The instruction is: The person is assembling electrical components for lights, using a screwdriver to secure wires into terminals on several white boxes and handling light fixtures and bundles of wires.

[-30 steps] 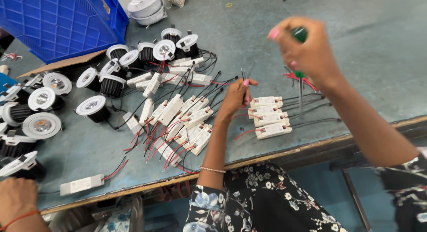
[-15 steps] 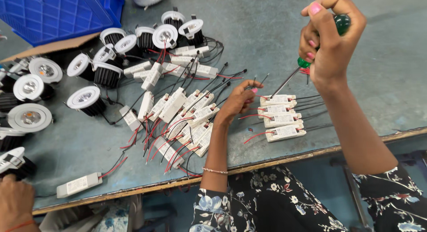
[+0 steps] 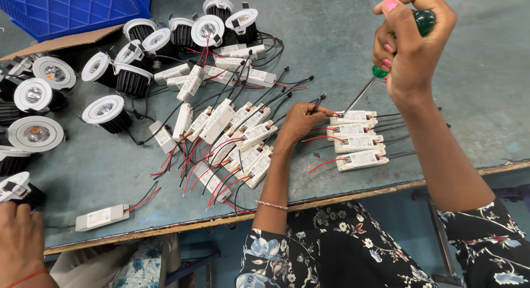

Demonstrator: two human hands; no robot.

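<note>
My right hand (image 3: 411, 48) grips a green-handled screwdriver (image 3: 386, 67), its metal shaft slanting down toward the top white driver box (image 3: 353, 117) of a stack of small white driver boxes (image 3: 361, 160). My left hand (image 3: 301, 122) rests on the table just left of that stack, pinching a black wire end (image 3: 319, 102) between the fingers. A heap of white driver boxes with red and black wires (image 3: 232, 142) lies left of my left hand.
Several round white downlights with black heat sinks (image 3: 105, 111) cover the table's left and back. A blue plastic crate (image 3: 66, 9) stands on cardboard at the back left. Another person's hand (image 3: 19, 244) holds a downlight at the bottom left. One driver box (image 3: 102, 216) lies near the front edge.
My right hand has brought the screwdriver lower, its tip now at the top driver box. My left hand stays by the stack holding the wire.
</note>
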